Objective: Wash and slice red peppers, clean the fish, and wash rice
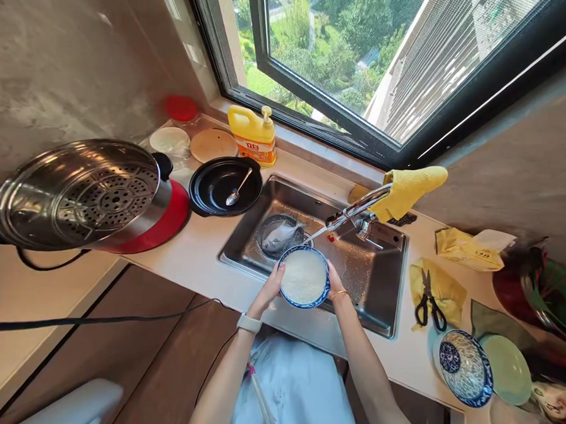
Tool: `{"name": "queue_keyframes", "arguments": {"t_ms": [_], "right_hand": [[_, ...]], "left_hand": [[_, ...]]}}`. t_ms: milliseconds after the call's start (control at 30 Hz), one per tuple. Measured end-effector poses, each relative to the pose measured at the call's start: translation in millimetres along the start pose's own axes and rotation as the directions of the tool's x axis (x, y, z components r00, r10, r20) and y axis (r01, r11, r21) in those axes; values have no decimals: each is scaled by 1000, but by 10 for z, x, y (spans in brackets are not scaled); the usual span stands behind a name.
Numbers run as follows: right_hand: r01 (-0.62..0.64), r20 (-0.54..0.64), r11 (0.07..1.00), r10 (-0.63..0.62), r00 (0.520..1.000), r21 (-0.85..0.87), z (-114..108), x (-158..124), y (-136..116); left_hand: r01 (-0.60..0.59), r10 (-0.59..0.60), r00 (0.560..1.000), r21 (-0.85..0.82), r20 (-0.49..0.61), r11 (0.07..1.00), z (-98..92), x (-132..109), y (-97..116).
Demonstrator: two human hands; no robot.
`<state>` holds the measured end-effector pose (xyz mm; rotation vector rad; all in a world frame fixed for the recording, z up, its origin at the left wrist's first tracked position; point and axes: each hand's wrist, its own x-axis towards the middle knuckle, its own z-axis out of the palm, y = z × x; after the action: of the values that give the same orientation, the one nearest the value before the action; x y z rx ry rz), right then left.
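Between my two hands is a blue-and-white bowl filled with whitish, cloudy contents; whether these are rice, water or both I cannot tell. My left hand grips its left rim, and my right hand grips the right rim. The bowl is over the front edge of the steel sink. Just beyond its far rim, a stream of water runs from the faucet, which has a yellow cloth draped over it. A dark strainer-like basket with a clear plastic bag sits in the sink's left part.
Left of the sink are a black pot with a spoon, a detergent jug and a large steamer. To the right lie scissors, another patterned bowl and a green plate. A window stands open behind.
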<state>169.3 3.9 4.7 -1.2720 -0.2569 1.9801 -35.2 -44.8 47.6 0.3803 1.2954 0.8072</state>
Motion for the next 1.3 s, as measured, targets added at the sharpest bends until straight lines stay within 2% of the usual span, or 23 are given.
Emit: {"name": "queue_keyframes", "arguments": {"t_ms": [133,533,667,833,1100,1300], "right_hand": [[-11,26,1000,11,1000,5,3,-3,8],[-40,-49,999,41,998,22,23,18,10],[-57,15,998,57,998,16,10,25,19],[-21,96,1000,21,995,-3,-32,54,62],[-21,78,1000,21,997,-5,-77,57,125],[-51,50,999,50,997,8,-75,47,131]], "left_hand": [[-4,4,1000,12,4,1000,6,0,12],[22,-21,1000,128,-12,992,24,-10,83],[18,-17,1000,136,-13,991,21,-3,83],[41,-40,999,228,-8,973,50,-44,135],[-1,-2,1000,242,11,970,66,-74,137],[16,-17,1000,257,2,966,84,-80,143]]}}
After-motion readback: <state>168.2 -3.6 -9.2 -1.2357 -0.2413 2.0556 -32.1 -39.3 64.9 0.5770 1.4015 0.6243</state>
